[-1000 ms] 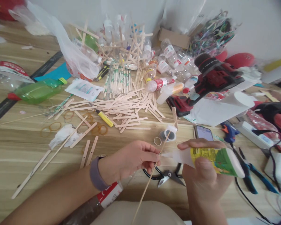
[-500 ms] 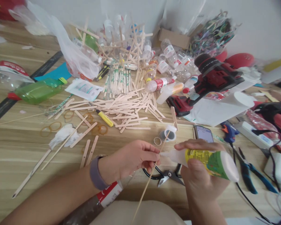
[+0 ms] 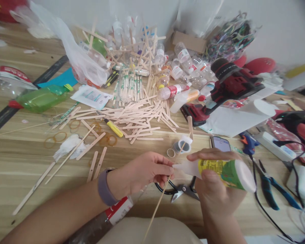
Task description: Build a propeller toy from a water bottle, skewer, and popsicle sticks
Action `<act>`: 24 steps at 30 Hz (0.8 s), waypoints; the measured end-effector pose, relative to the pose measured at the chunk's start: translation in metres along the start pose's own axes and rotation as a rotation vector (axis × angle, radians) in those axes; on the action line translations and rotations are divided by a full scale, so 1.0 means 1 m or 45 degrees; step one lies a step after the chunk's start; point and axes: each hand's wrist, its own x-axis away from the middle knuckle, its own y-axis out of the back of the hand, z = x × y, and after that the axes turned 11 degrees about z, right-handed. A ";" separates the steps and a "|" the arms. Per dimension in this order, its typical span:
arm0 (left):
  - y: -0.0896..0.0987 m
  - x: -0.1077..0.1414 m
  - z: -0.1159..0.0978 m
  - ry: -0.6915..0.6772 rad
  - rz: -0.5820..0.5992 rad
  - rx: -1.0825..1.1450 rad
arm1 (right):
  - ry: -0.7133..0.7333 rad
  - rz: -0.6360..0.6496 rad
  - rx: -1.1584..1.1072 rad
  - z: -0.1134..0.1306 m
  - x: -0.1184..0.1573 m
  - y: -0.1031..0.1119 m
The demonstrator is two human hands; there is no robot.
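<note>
The left hand (image 3: 147, 172) is pinching a thin stick (image 3: 156, 207); the right hand (image 3: 215, 195) is gripping a bottle (image 3: 220, 171), its nozzle (image 3: 178, 166) reaching beside the stick.

Lower end of thin stick (image 3: 156, 207) cut off by bottom edge; its middle partly covered by fingers of left hand (image 3: 147, 172). Contact between stick and nozzle tip of squeeze bottle (image 3: 225, 173) too small to be made out; bottle's label print blurred. Lower part of phone (image 3: 221, 144) and part of scissors (image 3: 184, 188) hidden by right hand (image 3: 216, 193). Red-labelled bottle (image 3: 119, 210) partly covered by left forearm, cut off below
</note>
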 end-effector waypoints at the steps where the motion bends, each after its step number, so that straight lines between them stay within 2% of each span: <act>1: 0.000 0.000 0.000 0.000 0.005 0.000 | 0.017 -0.019 -0.052 -0.001 -0.001 -0.001; 6: 0.000 0.000 0.000 -0.005 0.013 -0.007 | 0.035 -0.130 -0.179 -0.002 -0.004 -0.002; 16: 0.001 -0.001 0.001 0.001 -0.002 -0.001 | 0.091 -0.065 -0.117 -0.004 0.002 -0.002; 21: 0.001 0.000 0.002 -0.014 0.018 -0.018 | -0.004 -0.118 -0.186 -0.004 0.000 -0.006; 24: 0.001 0.000 0.001 -0.005 0.004 0.002 | -0.184 -0.187 -0.422 -0.002 -0.002 -0.003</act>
